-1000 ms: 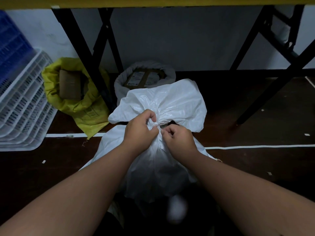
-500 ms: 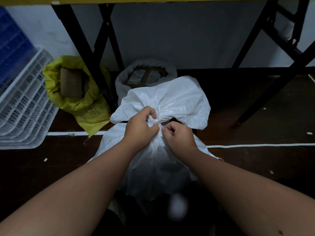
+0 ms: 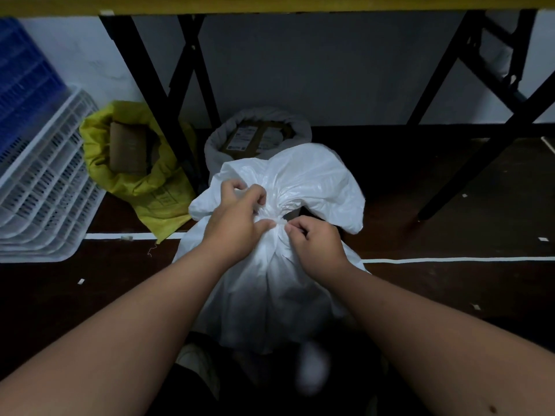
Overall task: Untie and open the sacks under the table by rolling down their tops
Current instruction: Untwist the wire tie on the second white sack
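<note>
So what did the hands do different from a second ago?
The left hand slid up and away from the right hand, its fingers now pinching the bunched plastic above the knot. The right hand keeps pinching at the knot. The white sack remains tied; the yellow sack hasn't moved.

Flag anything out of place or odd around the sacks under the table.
Nothing looks damaged or spilled. The front white sack is tied shut at its neck, while the yellow sack and rear white sack stand open.
</note>
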